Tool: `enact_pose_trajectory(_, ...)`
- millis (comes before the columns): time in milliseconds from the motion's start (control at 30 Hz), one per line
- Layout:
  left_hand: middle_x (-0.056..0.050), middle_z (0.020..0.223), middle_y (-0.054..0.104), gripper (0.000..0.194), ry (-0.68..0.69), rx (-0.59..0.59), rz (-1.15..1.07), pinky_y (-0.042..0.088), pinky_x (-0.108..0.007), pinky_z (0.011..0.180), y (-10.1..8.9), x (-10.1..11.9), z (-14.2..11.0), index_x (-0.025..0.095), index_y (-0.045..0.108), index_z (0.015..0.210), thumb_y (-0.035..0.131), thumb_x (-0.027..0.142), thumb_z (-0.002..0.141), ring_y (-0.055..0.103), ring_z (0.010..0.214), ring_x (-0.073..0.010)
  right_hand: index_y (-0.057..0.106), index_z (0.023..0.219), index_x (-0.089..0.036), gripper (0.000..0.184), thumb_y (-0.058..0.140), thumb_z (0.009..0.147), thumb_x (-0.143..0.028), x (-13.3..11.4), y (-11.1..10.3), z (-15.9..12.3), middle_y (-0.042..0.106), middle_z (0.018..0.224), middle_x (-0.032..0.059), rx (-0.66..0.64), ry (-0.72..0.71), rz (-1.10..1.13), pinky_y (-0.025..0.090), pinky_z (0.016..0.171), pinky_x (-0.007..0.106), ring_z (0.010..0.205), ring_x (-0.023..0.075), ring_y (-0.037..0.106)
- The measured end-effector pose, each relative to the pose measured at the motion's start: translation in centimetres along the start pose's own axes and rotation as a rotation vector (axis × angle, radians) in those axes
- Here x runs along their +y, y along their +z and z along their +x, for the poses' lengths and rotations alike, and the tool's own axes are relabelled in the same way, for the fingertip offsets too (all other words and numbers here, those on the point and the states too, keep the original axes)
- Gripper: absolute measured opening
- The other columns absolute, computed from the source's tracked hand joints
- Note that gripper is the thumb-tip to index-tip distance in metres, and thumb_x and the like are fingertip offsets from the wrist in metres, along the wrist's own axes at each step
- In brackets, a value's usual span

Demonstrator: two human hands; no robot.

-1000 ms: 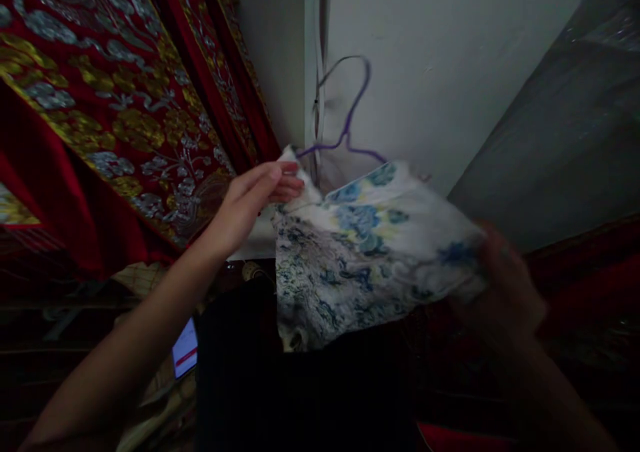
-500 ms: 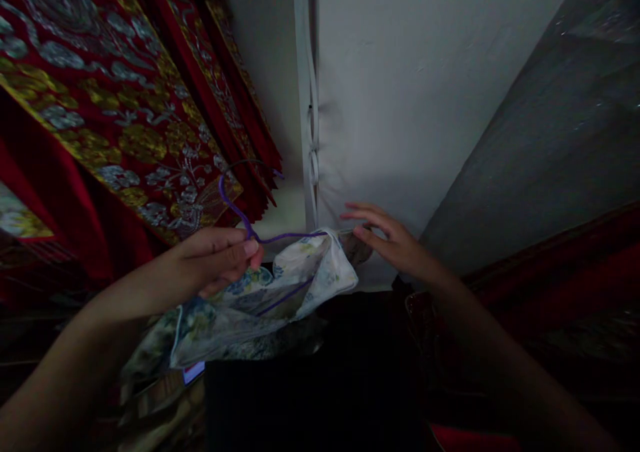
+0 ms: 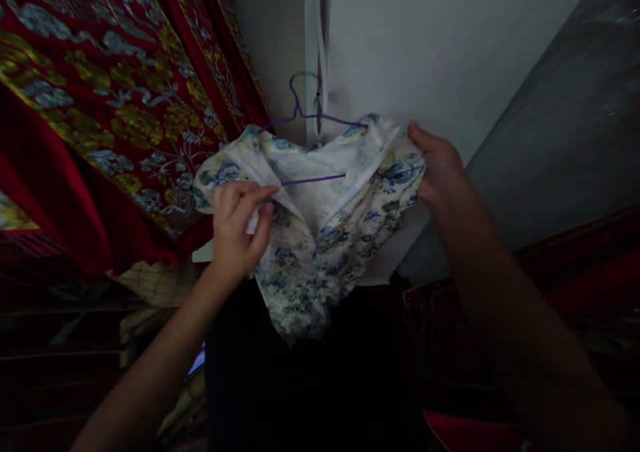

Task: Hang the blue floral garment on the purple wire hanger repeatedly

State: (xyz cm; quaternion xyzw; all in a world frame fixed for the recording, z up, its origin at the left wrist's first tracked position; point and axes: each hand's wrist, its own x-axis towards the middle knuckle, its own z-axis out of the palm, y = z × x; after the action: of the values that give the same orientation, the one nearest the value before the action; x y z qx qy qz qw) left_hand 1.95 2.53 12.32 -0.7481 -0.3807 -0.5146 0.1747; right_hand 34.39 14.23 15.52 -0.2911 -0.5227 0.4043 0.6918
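A floral shirt (image 3: 295,259), white with blue and yellow print, hangs on a thin purple hanger (image 3: 325,117). Its open neckline shows the hanger's lower bar. The hanger's hook is at the narrow white vertical strip on the wall; whether it is caught on something there I cannot tell. My left hand (image 3: 237,229) lies at the shirt's left front edge, fingers stretched out and thumb apart, fingertips touching the fabric. At the right shoulder and sleeve, my right hand (image 3: 443,162) grips the cloth between thumb and fingers, partly hidden behind it.
Red drapes (image 3: 120,105) with gold and silver embroidery hang at the left. A pale wall (image 3: 400,45) stands ahead, with a grey plastic-like sheet (image 3: 565,119) slanting down on the right. Dark shelving or slats lie low at the left, beside a small lit screen (image 3: 197,361).
The shirt and hanger have risen and spread out, upright against the wall. My left hand has let go of the hanger's neck and moved to the shirt front; my right hand has taken the shoulder.
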Motion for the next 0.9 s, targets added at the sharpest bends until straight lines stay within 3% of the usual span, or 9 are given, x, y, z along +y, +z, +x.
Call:
enact_pose_trajectory(167, -0.007, 0.098, 0.07, 0.045, -0.094, -0.623, -0.238, 0.05, -0.035, 0.086, 6.0, 1.6, -4.2, 0.021, 0.05, 0.147, 0.049, 0.027, 0.102, 0.065, 0.092, -0.0234, 0.065, 0.076, -0.023, 0.032, 0.065, 0.087, -0.054, 0.4, -3.8, -3.9, 0.073, 0.077, 0.006, 0.072, 0.15, 0.067, 0.061, 0.082, 0.044, 0.098, 0.028, 0.073)
enact_pose_trajectory(233, -0.009, 0.094, 0.071, 0.033, -0.136, -0.794, -0.193, 0.051, -0.036, 0.084, 8.1, 1.9, -6.2, 0.019, 0.064, 0.13, 0.052, 0.029, 0.101, 0.067, 0.09, -0.0257, 0.065, 0.075, -0.023, 0.032, 0.067, 0.086, -0.052, 0.9, -4.7, -5.6, 0.071, 0.074, 0.0062, 0.139, 0.174, 0.029, 0.061, 0.079, 0.044, 0.095, 0.0281, 0.073)
enact_pose_trajectory(300, -0.01, 0.087, 0.07, 0.023, -0.204, -0.86, -0.137, 0.051, -0.036, 0.082, 9.5, 2.5, -8.4, 0.017, 0.071, 0.106, 0.053, 0.03, 0.099, 0.067, 0.088, -0.0273, 0.065, 0.079, -0.022, 0.03, 0.067, 0.085, -0.051, 1.6, -5.2, -6.4, 0.07, 0.074, 0.0058, 0.217, 0.141, -0.036, 0.061, 0.078, 0.044, 0.094, 0.028, 0.073)
enact_pose_trajectory(433, -0.011, 0.091, 0.071, 0.022, -0.426, -0.724, -0.264, 0.051, -0.036, 0.084, 10.1, 3.9, -13.2, 0.016, 0.07, 0.097, 0.051, 0.026, 0.099, 0.068, 0.09, -0.0267, 0.066, 0.091, -0.021, 0.02, 0.068, 0.083, -0.039, 3.4, -4.9, -7.6, 0.069, 0.095, 0.0058, 0.468, -0.159, -0.362, 0.055, 0.086, 0.04, 0.101, 0.0238, 0.067)
enact_pose_trajectory(533, -0.011, 0.094, 0.072, 0.024, -0.585, -0.56, -0.448, 0.05, -0.035, 0.085, 9.5, 5.0, -15.4, 0.016, 0.069, 0.1, 0.046, 0.022, 0.1, 0.069, 0.091, -0.0247, 0.067, 0.1, -0.021, 0.019, 0.066, 0.083, -0.03, 6.0, -2.9, -12.0, 0.067, 0.109, 0.006, 0.609, -0.307, -0.522, 0.05, 0.092, 0.037, 0.104, 0.021, 0.062)
enact_pose_trajectory(600, -0.008, 0.087, 0.072, 0.025, -0.663, -0.504, -0.57, 0.05, -0.033, 0.082, 8.9, 5.8, -15.7, 0.017, 0.07, 0.099, 0.046, 0.024, 0.101, 0.068, 0.085, -0.022, 0.066, 0.089, -0.02, 0.012, 0.063, 0.085, -0.031, 8.4, -0.9, -16.9, 0.068, 0.091, 0.0038, 0.555, -0.217, -0.445, 0.051, 0.086, 0.035, 0.089, 0.0196, 0.064)
enact_pose_trajectory(733, -0.004, 0.086, 0.072, 0.027, -0.807, -0.439, -0.896, 0.051, -0.028, 0.075, 8.5, 7.8, -14.9, 0.019, 0.063, 0.122, 0.052, 0.032, 0.101, 0.067, 0.078, -0.0167, 0.068, 0.087, -0.019, 0.011, 0.062, 0.081, -0.026, 12.7, 3.3, -26.1, 0.071, 0.086, 0.0056, 0.137, 0.124, -0.467, 0.053, 0.08, 0.035, 0.085, 0.0221, 0.066)
enact_pose_trajectory(800, -0.003, 0.087, 0.074, 0.031, -0.91, -0.408, -1.063, 0.05, -0.023, 0.062, 8.8, 9.1, -14.3, 0.02, 0.055, 0.126, 0.057, 0.034, 0.098, 0.065, 0.065, -0.0128, 0.067, 0.093, -0.019, 0.016, 0.063, 0.078, -0.024, 13.9, 4.5, -28.0, 0.071, 0.086, 0.0052, 0.051, 0.141, -0.489, 0.053, 0.076, 0.033, 0.081, 0.0212, 0.066)
enact_pose_trajectory(900, -0.001, 0.08, 0.074, 0.03, -1.033, -0.345, -1.224, 0.04, -0.017, 0.042, 9.1, 10.5, -12.8, 0.022, 0.046, 0.11, 0.065, 0.038, 0.093, 0.057, 0.045, -0.0087, 0.064, 0.094, -0.02, 0.015, 0.057, 0.083, -0.027, 14.5, 4.8, -27.5, 0.065, 0.071, 0.0001, 0.009, 0.138, -0.412, 0.048, 0.056, 0.027, 0.058, 0.0156, 0.058)
